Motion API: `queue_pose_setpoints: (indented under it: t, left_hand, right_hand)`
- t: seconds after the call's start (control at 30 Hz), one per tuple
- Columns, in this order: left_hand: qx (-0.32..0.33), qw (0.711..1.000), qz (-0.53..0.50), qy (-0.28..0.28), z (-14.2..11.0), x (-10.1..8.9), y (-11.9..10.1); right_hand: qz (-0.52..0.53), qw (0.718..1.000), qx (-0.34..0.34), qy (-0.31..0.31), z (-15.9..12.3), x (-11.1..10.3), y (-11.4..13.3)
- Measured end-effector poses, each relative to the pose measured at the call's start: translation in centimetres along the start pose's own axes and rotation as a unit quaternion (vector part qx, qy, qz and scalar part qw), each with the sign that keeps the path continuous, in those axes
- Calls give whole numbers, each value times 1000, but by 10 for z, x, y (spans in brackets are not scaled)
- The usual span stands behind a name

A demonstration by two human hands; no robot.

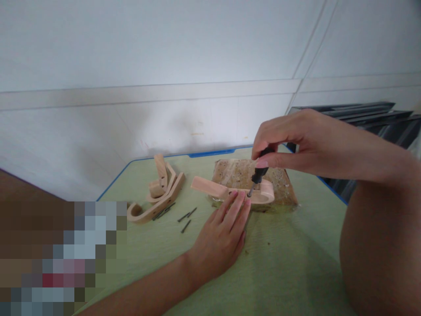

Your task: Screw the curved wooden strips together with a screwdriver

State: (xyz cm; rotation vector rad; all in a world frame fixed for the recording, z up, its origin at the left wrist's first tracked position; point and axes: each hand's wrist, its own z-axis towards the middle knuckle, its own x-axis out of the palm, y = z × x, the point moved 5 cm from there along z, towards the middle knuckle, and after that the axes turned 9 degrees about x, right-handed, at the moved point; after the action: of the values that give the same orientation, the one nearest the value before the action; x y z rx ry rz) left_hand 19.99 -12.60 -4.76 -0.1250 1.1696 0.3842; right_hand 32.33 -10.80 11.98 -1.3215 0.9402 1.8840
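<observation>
Black-handled screwdriver is gripped from above in my right hand, closed around its handle. Its tip meets a hole or screw in the pale wooden hook, near the fingertips of my left hand. Those fingers stretch over the hook and hold it down against a brown, pitted block wrapped in clear plastic. One end of the hook curls up at the right; its flat arm sticks out to the left. My left thumb is mostly hidden.
More wooden hooks lie piled on the left of the green tabletop. Several dark screws are scattered beside them. A blue rim edges the table, close to a white wall. Dark slatted pieces stand at the right.
</observation>
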Motion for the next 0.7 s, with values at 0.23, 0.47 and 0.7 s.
queue_pose_setpoints:
  t: [0.23,0.47,0.7]
  left_hand:
    - [1,1000,10,9,0,2,0]
    - [3,1000,7,1,0,1,0]
    - [0,1000,4,4,0,1,1]
  right_hand:
    - [49,998,-22,38,-8,0,-3]
    - [29,1000,9,8,-4,-2,-6]
    - [30,999,-3,-18,0,-2,-2]
